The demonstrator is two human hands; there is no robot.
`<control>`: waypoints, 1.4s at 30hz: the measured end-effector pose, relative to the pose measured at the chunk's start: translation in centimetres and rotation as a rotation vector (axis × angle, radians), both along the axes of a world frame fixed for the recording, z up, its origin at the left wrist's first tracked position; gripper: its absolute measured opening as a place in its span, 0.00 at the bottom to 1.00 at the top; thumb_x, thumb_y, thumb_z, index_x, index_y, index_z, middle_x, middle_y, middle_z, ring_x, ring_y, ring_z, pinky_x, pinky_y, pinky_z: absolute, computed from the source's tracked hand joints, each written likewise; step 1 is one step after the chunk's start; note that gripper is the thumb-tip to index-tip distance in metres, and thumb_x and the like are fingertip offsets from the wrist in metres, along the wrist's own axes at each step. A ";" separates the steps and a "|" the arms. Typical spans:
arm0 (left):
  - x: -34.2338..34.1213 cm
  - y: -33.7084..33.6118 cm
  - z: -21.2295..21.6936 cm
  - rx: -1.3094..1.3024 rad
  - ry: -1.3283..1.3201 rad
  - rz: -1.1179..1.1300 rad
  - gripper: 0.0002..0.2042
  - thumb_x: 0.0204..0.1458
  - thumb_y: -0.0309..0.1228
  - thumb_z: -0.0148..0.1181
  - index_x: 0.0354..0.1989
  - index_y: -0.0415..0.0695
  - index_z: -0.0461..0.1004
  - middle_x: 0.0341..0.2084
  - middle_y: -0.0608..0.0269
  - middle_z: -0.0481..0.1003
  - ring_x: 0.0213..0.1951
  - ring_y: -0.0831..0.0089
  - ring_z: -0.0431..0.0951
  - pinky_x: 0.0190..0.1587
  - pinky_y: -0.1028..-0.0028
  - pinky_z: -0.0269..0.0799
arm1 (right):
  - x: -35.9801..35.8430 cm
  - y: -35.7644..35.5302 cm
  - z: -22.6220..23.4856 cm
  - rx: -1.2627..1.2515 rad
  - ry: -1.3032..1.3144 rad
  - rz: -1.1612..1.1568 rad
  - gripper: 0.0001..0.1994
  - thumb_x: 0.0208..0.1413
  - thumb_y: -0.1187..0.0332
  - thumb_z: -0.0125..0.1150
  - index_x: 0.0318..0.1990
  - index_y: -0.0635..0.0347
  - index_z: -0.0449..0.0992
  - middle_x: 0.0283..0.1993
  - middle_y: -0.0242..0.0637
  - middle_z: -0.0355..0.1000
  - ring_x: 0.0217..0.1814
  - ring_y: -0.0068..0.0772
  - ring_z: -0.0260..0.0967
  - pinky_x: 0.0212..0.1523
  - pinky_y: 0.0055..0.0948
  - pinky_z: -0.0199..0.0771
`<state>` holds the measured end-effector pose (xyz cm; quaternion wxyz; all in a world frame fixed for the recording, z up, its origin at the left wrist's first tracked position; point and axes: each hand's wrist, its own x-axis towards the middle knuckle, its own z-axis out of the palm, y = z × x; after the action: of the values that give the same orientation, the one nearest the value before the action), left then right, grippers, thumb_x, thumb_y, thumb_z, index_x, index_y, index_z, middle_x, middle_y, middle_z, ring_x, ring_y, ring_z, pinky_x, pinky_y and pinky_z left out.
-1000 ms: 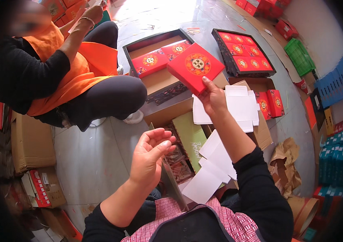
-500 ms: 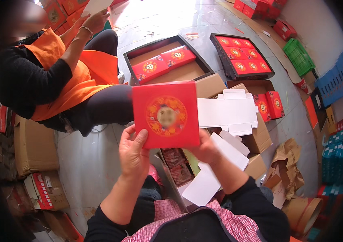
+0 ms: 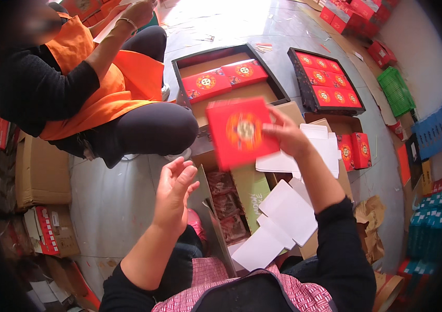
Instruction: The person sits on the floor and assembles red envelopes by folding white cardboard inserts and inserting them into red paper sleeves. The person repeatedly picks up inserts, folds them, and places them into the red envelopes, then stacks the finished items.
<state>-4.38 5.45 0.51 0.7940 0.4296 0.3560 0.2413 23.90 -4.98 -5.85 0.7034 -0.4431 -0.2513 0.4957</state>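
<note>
My right hand (image 3: 287,134) grips the right edge of a square red box (image 3: 234,151) with a round gold-and-orange emblem, its thumb lying over the front. Slight blur shows on the box. My left hand (image 3: 176,188) is held up apart from it, fingers spread and holding nothing. Beyond the red box is a black-rimmed tray (image 3: 192,61) with two similar red boxes (image 3: 206,85) lying in it. Under my hands stands an open carton (image 3: 214,221) with dark wrapped packs (image 3: 229,214) inside. Unfolded white card blanks (image 3: 288,212) lie across its right side.
A second black tray (image 3: 312,99), filled with rows of red boxes, stands farther right. Two red boxes (image 3: 353,151) sit in a brown carton nearer. At left a co-worker in an orange apron (image 3: 119,78) sits holding white card. A green crate (image 3: 395,91) is by the right wall.
My left hand has let go of the red box. My right hand now holds it alone and has swung it up and to the right, tilting it.
</note>
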 end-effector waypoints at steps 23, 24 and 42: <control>-1.7 -0.1 0.9 -0.076 0.161 -0.127 0.21 0.47 0.29 0.56 0.50 0.35 0.63 0.48 0.48 0.68 0.51 0.59 0.70 0.51 0.60 0.69 | 11.8 20.9 -20.5 -0.916 -1.216 0.529 0.19 0.55 0.62 0.58 0.54 0.54 0.71 0.37 0.30 0.73 0.34 0.23 0.67 0.33 0.27 0.70; -1.7 -0.1 0.9 -0.075 0.153 -0.122 0.21 0.47 0.29 0.56 0.50 0.35 0.63 0.48 0.48 0.68 0.51 0.60 0.70 0.51 0.60 0.69 | 12.1 20.5 -20.4 -0.833 -1.013 0.530 0.19 0.55 0.60 0.58 0.54 0.54 0.71 0.39 0.30 0.73 0.34 0.24 0.67 0.34 0.27 0.71; -5.6 -3.5 2.7 0.113 -0.087 -0.161 0.17 0.52 0.28 0.53 0.50 0.35 0.65 0.46 0.51 0.69 0.49 0.64 0.71 0.49 0.66 0.69 | -21.6 -18.6 -7.9 -0.551 -1.465 0.533 0.39 0.36 0.61 0.71 0.57 0.66 0.61 0.63 0.52 0.53 0.66 0.55 0.50 0.61 0.50 0.55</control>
<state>-10.01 1.91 3.16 0.8000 0.4902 0.2713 0.2147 2.30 -23.59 -13.71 0.0863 -0.7361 -0.6123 0.2754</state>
